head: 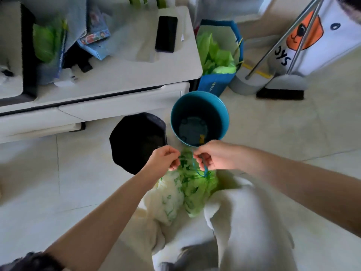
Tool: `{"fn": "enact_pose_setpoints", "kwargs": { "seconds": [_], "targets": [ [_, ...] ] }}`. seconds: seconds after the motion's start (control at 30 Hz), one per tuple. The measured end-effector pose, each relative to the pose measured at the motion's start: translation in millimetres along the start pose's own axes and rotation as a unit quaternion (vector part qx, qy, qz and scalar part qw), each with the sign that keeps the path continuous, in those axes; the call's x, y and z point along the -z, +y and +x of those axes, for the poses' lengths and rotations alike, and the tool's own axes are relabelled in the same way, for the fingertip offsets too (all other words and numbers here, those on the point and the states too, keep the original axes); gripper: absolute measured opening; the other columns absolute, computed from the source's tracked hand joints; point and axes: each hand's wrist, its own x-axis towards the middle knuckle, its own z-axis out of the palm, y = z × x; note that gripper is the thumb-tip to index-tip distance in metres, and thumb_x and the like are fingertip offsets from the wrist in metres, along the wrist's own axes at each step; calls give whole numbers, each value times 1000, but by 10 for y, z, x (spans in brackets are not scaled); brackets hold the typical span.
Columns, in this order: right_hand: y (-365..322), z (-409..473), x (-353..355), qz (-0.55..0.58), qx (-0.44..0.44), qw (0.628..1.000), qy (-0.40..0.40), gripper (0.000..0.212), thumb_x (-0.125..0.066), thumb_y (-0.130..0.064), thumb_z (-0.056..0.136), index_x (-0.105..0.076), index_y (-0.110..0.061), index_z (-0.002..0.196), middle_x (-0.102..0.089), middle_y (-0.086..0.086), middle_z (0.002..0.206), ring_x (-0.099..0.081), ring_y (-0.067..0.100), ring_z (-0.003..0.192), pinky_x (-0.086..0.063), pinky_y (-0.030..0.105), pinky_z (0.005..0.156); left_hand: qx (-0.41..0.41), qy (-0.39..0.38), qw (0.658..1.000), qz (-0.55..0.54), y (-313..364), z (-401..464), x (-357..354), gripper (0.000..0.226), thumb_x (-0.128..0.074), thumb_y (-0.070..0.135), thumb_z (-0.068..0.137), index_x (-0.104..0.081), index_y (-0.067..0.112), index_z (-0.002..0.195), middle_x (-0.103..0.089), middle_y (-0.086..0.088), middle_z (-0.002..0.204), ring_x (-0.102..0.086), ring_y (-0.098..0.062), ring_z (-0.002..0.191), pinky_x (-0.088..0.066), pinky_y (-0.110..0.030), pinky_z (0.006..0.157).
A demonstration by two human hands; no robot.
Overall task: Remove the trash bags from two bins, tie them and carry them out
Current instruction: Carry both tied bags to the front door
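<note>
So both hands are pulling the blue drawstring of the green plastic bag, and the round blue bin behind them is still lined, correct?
Not quite: the head view shows the round blue bin unlined, its bare bottom visible. Everything else is right.

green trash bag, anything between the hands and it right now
Nothing visible does. The left hand and right hand are both already on the gathered top of the green trash bag, the right fingers pinching its blue drawstring.

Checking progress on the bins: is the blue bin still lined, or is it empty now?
Empty. The blue bin stands upright with its bare bottom showing, no liner inside; a green bag lies on the floor in front of it.
</note>
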Motion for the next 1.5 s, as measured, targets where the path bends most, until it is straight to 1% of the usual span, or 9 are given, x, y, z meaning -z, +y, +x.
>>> {"fn": "enact_pose_setpoints", "kwargs": {
  "seconds": [0.07, 0.2, 0.33, 0.5, 0.73, 1.03, 1.23, 1.37, 1.5],
  "targets": [
    [214, -297, -52, 31, -16, 999, 27, 20, -51, -4, 91, -55, -5, 72, -46, 8, 63, -43, 19, 58, -43, 29, 65, 38, 7, 999, -26, 14, -287, -123, 17, -48, 2, 95, -62, 6, 85, -61, -10, 66, -53, -18, 55, -45, -25, 56],
    [560, -923, -134, -24, -24, 990, 140, 21, -49, 1, 82, -43, -9, 65, -31, 8, 55, -28, 19, 50, -30, 31, 59, 90, 4, 994, -68, 155, -939, -403, 22, -43, 0, 98, -58, 3, 83, -56, -13, 66, -50, -19, 55, -44, -23, 53],
    [717, -1611, -116, 8, -4, 982, 190, 32, -49, 3, 77, -34, -16, 57, -27, 6, 58, -27, 19, 50, -24, 30, 52, 110, -4, 992, -60, 487, -1515, -655, 22, -43, 2, 99, -58, 4, 83, -58, -12, 67, -54, -18, 58, -46, -23, 55],
    [812, -2510, 95, 42, 74, 976, 199, 28, -55, -9, 77, -42, -17, 54, -35, 5, 52, -32, 20, 53, -30, 38, 66, 88, -56, 994, -38, 1069, -2072, -1105, 22, -42, 3, 99, -57, 3, 83, -60, -12, 66, -56, -19, 59, -48, -23, 55],
    [982, -3602, 796, 95, 139, 955, 243, 30, -55, -13, 87, -45, -13, 59, -42, 7, 56, -41, 21, 60, -36, 33, 65, 43, -130, 991, -11, 1785, -2540, -1999, 23, -44, 3, 96, -59, 4, 79, -61, -9, 59, -54, -20, 58, -48, -26, 58],
    [1503, -4839, 2118, 231, 173, 905, 311, 26, -55, -11, 86, -47, -13, 61, -42, 5, 57, -41, 17, 45, -41, 30, 56, -40, -185, 979, 73, 2758, -2876, -3606, 16, -45, -1, 94, -58, 5, 89, -66, -6, 62, -62, -22, 67, -51, -39, 79],
    [2086, -5660, 2773, 286, 199, 852, 391, 18, -57, -14, 85, -53, -10, 69, -47, 6, 59, -45, 19, 50, -45, 30, 58, -116, -282, 941, 149, 3230, -3269, -4744, 19, -44, -8, 92, -55, 7, 89, -66, -10, 72, -60, -24, 74, -52, -36, 81],
    [2568, -6112, 3167, 319, 201, 811, 448, 16, -56, -14, 87, -54, -9, 72, -47, 10, 63, -45, 18, 51, -45, 26, 54, -153, -354, 900, 203, 3397, -3486, -5618, 21, -44, -7, 92, -55, 10, 87, -65, -10, 72, -62, -20, 70, -53, -31, 76],
    [2943, -6429, 3493, 353, 206, 776, 480, 17, -57, -15, 87, -56, -6, 73, -51, 9, 63, -50, 19, 54, -51, 31, 62, -200, -389, 860, 263, 3520, -3593, -6323, 19, -45, -8, 91, -55, 8, 87, -69, -8, 69, -66, -14, 64, -54, -23, 67]
  ]
}}
